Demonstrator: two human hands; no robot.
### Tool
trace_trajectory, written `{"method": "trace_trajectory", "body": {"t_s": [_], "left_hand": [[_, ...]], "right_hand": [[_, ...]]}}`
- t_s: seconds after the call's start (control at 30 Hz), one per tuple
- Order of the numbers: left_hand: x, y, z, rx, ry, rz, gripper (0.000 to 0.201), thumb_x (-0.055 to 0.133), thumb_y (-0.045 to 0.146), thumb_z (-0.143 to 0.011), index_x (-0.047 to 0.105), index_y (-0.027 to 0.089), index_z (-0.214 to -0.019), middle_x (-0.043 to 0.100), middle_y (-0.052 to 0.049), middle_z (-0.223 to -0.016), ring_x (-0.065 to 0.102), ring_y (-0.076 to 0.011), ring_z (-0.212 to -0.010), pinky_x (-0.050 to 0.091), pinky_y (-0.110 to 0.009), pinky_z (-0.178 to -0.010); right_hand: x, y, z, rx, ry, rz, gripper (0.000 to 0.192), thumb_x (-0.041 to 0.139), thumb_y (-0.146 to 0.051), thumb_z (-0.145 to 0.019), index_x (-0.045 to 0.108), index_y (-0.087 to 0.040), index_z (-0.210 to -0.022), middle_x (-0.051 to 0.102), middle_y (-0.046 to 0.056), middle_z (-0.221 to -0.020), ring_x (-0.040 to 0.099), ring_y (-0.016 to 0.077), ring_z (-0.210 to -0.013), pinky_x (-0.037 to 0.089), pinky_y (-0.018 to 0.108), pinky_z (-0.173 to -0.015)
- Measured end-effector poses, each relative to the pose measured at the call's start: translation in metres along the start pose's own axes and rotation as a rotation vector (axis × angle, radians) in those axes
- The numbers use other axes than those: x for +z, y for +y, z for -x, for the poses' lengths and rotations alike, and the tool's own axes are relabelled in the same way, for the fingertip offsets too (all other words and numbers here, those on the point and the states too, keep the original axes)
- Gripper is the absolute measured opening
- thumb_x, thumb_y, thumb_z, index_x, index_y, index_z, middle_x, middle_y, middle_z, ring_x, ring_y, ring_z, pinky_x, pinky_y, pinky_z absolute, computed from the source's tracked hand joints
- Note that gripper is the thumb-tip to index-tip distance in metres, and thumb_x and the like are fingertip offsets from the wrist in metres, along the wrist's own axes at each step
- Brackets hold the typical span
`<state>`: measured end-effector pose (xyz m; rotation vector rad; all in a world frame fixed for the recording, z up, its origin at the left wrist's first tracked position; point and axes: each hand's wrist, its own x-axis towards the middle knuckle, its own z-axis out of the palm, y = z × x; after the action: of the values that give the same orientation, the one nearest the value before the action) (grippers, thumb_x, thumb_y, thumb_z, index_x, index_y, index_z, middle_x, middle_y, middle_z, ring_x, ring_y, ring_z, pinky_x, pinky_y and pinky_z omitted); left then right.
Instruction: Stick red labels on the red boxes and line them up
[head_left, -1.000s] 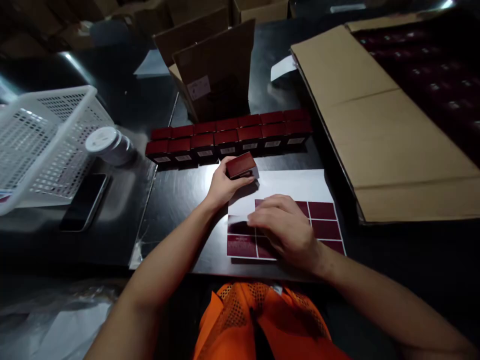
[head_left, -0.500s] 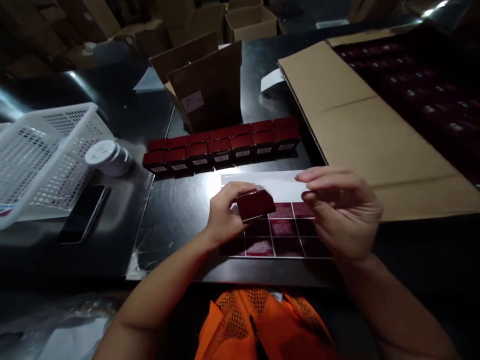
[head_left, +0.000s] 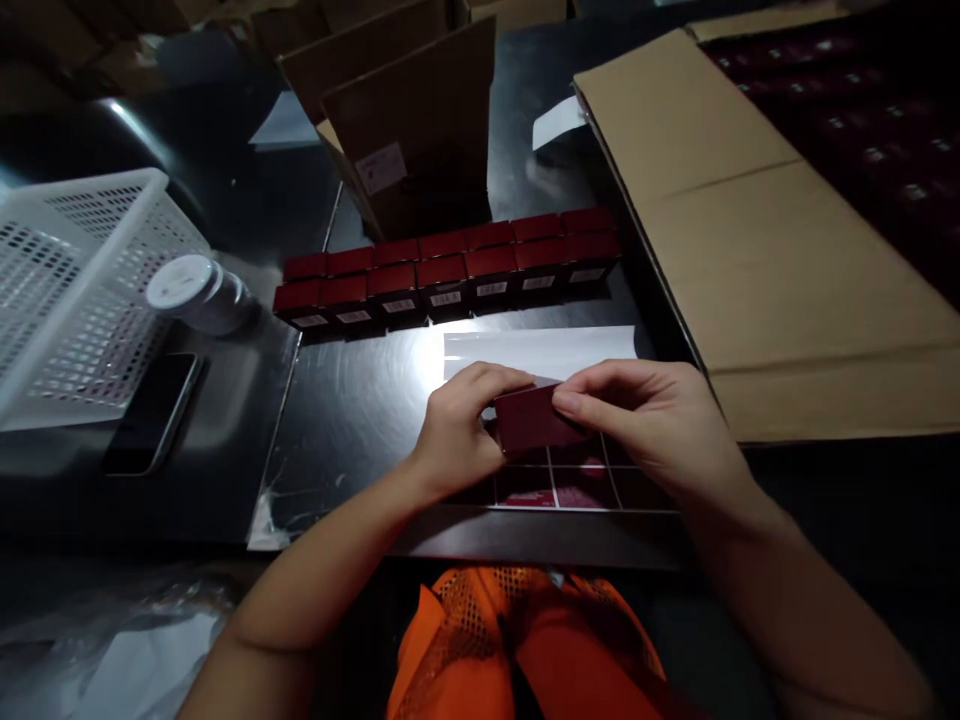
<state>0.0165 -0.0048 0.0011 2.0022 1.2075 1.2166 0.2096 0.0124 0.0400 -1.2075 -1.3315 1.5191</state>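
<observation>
Open tabletop (head_left: 349,400) left of label sheet (head_left: 540,348), box row (head_left: 442,272) beyond, cardboard flap (head_left: 757,270) rightward.

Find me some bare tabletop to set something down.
Bare metal lies below the red boxes, left of the label sheet and left hand. Another patch lies between the upright carton and broad cardboard flap. Crowded: around the right hand, and by basket, tub and phone.

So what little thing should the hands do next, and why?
Perhaps the right hand should gently smooth its thumb across the maroon box, since that thumb sits at its upper right corner while the left hand grips the other end. The sheet of maroon labels lies below; I can't tell whether a loose label is pinched there.
</observation>
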Motion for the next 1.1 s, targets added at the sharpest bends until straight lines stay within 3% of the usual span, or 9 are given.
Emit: {"method": "trace_trajectory", "body": {"t_s": [1.1], "left_hand": [[0.0006, -0.0010, 0.0023, 0.093, 0.008, -0.035, 0.031, 0.078, 0.020, -0.077, 0.067, 0.019, -0.106, 0.073, -0.006, -0.098, 0.070, -0.0166, -0.089, 0.057, -0.027, -0.079]], "right_hand": [[-0.0007, -0.0021, 0.0012, 0.008, -0.010, -0.003, 0.028, 0.091, -0.042, -0.067, 0.078, -0.019, -0.075, 0.067, 0.000, -0.062, 0.057, 0.0118, -0.053, 0.046, 0.020, -0.045]]}}
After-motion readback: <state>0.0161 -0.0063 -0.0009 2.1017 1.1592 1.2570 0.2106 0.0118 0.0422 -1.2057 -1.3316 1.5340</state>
